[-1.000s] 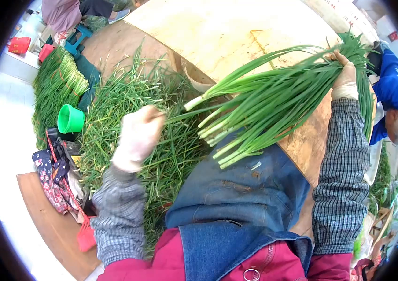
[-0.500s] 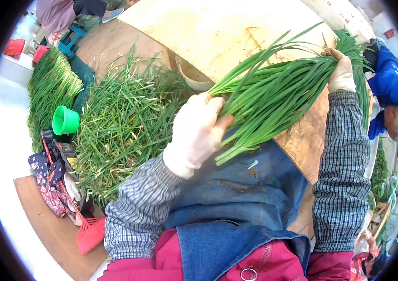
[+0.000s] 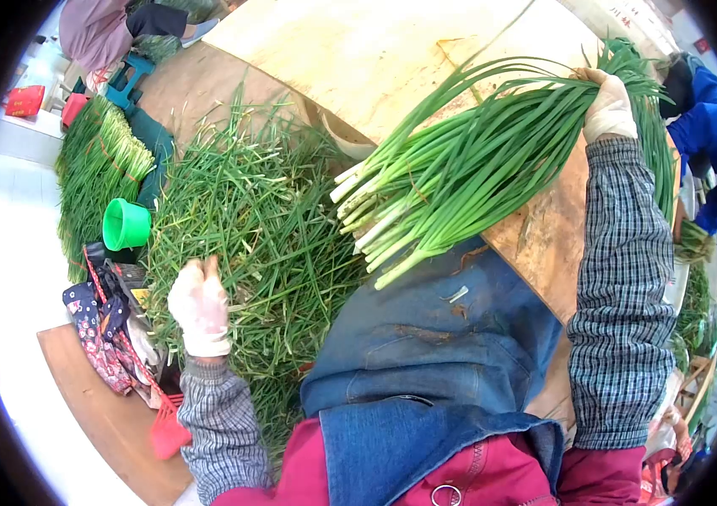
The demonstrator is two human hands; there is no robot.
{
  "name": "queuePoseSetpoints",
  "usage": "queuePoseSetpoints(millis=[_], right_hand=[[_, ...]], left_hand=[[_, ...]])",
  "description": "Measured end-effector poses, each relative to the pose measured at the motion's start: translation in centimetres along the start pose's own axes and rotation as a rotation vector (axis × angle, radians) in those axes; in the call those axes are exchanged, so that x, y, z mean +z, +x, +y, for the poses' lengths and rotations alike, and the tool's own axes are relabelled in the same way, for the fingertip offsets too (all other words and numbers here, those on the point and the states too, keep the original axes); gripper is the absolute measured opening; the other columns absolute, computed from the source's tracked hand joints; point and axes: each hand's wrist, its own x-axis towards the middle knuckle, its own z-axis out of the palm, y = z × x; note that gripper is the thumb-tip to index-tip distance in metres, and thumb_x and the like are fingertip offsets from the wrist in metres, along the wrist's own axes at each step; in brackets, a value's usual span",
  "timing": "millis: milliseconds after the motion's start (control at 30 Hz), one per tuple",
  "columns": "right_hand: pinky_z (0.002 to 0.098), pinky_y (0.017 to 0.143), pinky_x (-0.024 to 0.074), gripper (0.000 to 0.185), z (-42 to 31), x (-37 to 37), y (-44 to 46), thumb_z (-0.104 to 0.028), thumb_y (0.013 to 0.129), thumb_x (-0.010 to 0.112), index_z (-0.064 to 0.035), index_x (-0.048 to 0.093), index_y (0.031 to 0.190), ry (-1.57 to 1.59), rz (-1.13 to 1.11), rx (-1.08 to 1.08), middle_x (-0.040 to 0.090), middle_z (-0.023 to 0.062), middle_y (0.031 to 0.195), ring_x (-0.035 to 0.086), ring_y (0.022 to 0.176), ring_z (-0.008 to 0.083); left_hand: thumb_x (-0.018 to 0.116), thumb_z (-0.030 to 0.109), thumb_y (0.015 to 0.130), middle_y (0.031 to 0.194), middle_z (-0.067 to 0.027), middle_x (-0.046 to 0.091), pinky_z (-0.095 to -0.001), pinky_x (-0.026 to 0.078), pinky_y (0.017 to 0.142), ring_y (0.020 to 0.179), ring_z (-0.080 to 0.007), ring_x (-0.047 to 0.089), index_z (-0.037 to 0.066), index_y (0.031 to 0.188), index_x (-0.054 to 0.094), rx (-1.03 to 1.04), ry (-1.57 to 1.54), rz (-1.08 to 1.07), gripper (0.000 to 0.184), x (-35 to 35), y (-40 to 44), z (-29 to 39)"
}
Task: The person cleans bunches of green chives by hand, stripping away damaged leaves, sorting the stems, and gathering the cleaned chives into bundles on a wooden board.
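A loose bunch of garlic chives [image 3: 468,177] is gripped near its leafy end by my gloved right hand [image 3: 610,103]. Its pale stem ends point left above my lap, and the leaves lie partly over the edge of the wooden board. My gloved left hand [image 3: 200,308] is away from the bunch, over the heap of loose green leaves and trimmings [image 3: 249,211]. Its fingers look pressed together and point down into the heap; anything between them is hidden.
The pale wooden board [image 3: 316,42] extends ahead, with more chives [image 3: 628,63] at its right end. Tied chive bundles [image 3: 97,169], a green bucket [image 3: 126,224] and a red plastic dustpan-like piece [image 3: 170,430] are on the left. A person in blue [image 3: 713,118] is at right.
My left hand has let go of the bunch's stem end and swung left and down to the heap. The right hand keeps its grip; the stem ends now show fully.
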Motion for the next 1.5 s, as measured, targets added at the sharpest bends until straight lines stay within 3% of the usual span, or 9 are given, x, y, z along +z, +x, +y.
queuePoseSetpoints(millis=[67, 200, 367, 467, 500, 633, 933, 1300, 1500], right_hand=[[0.0308, 0.062, 0.048, 0.019, 0.2, 0.3, 0.7, -0.012, 0.082, 0.046, 0.0031, 0.057, 0.08, 0.071, 0.044, 0.047, 0.059, 0.0118, 0.073, 0.057, 0.064, 0.0233], [0.0305, 0.062, 0.0479, 0.018, -0.4, 0.5, 0.1, -0.012, 0.082, 0.048, 0.0033, 0.057, 0.08, 0.069, 0.075, 0.041, 0.06, 0.0117, 0.074, 0.057, 0.064, 0.0234], [0.0287, 0.062, 0.0476, 0.016, -1.0, -0.5, -0.8, -0.011, 0.082, 0.049, 0.0029, 0.057, 0.084, 0.003, 0.027, -0.017, 0.06, 0.0117, 0.078, 0.057, 0.065, 0.022], [0.0272, 0.061, 0.0475, 0.016, -1.2, -0.8, -1.7, -0.012, 0.082, 0.05, 0.0024, 0.058, 0.083, 0.026, 0.042, 0.022, 0.061, 0.012, 0.078, 0.057, 0.064, 0.021], [0.0286, 0.061, 0.0482, 0.017, -1.3, -0.4, -2.4, -0.012, 0.082, 0.05, 0.0031, 0.057, 0.083, 0.037, 0.059, 0.038, 0.06, 0.0123, 0.076, 0.057, 0.064, 0.0223], [0.0337, 0.062, 0.0494, 0.017, -0.9, -1.9, -1.1, -0.012, 0.082, 0.049, 0.0045, 0.055, 0.082, 0.106, 0.047, 0.061, 0.059, 0.0137, 0.073, 0.057, 0.063, 0.0256], [0.0322, 0.06, 0.05, 0.016, -1.5, -2.2, -1.1, -0.011, 0.081, 0.053, 0.0032, 0.058, 0.083, 0.071, -0.055, 0.095, 0.06, 0.0112, 0.074, 0.058, 0.063, 0.0231], [0.0301, 0.061, 0.0508, 0.017, -2.2, -2.1, -0.8, -0.01, 0.082, 0.051, 0.004, 0.06, 0.085, 0.014, -0.175, 0.094, 0.06, 0.0082, 0.075, 0.058, 0.063, 0.0198], [0.0302, 0.063, 0.0512, 0.02, -2.2, -1.6, -1.6, -0.01, 0.081, 0.052, 0.0059, 0.06, 0.091, -0.007, -0.121, 0.092, 0.061, 0.0101, 0.077, 0.059, 0.066, 0.0205]], left_hand=[[0.064, 0.014, 0.079, 0.062, -0.0108, 0.058, -0.0289, 0.044, 0.049, 0.052, -0.0227, 0.054, 0.004, 0.075, 0.06, 0.032, -0.24, -0.123, 0.012, -0.6, -1.2, 0.0], [0.06, 0.027, 0.082, 0.067, -0.0106, 0.059, -0.0316, 0.044, 0.049, 0.055, -0.0221, 0.056, 0.006, 0.078, 0.061, 0.514, -0.615, 0.235, 0.021, -1.8, 0.0, 11.2], [0.06, 0.029, 0.081, 0.073, -0.012, 0.061, -0.0339, 0.046, 0.053, 0.061, -0.0275, 0.06, 0.005, 0.082, 0.062, 0.251, -0.361, 0.031, 0.024, 0.8, 2.1, 17.1], [0.063, 0.026, 0.079, 0.072, -0.0126, 0.061, -0.0312, 0.047, 0.06, 0.062, -0.0238, 0.059, -0.001, 0.092, 0.062, 0.088, -0.677, 0.002, 0.03, 1.7, 3.0, 17.5], [0.063, 0.022, 0.079, 0.071, -0.0093, 0.061, -0.0303, 0.047, 0.063, 0.065, -0.019, 0.058, -0.004, 0.093, 0.062, -0.128, -0.969, -0.238, 0.029, 1.3, 3.5, 17.5], [0.059, 0.012, 0.082, 0.085, -0.0132, 0.062, -0.0194, 0.039, 0.041, 0.041, -0.0006, 0.031, -0.004, 0.106, 0.054, -0.534, -1.968, -0.761, 0.029, 1.5, 5.6, 14.9], [0.062, 0.021, 0.083, 0.056, -0.0017, 0.053, -0.0183, 0.021, 0.036, 0.038, -0.0041, 0.031, 0.004, 0.097, 0.062, -0.277, -1.992, -1.044, 0.022, 2.6, 7.1, 14.8], [0.064, 0.017, 0.081, 0.059, -0.0018, 0.057, -0.0176, 0.032, 0.042, 0.044, -0.0057, 0.044, 0.003, 0.09, 0.062, -0.32, -1.968, -0.651, 0.017, 0.6, 6.6, 15.9], [0.058, 0.014, 0.077, 0.053, -0.0002, 0.049, -0.0208, 0.026, 0.039, 0.042, -0.0064, 0.037, 0.001, 0.077, 0.063, -0.301, -1.693, -0.568, 0.014, -1.6, 5.2, 15.1]])
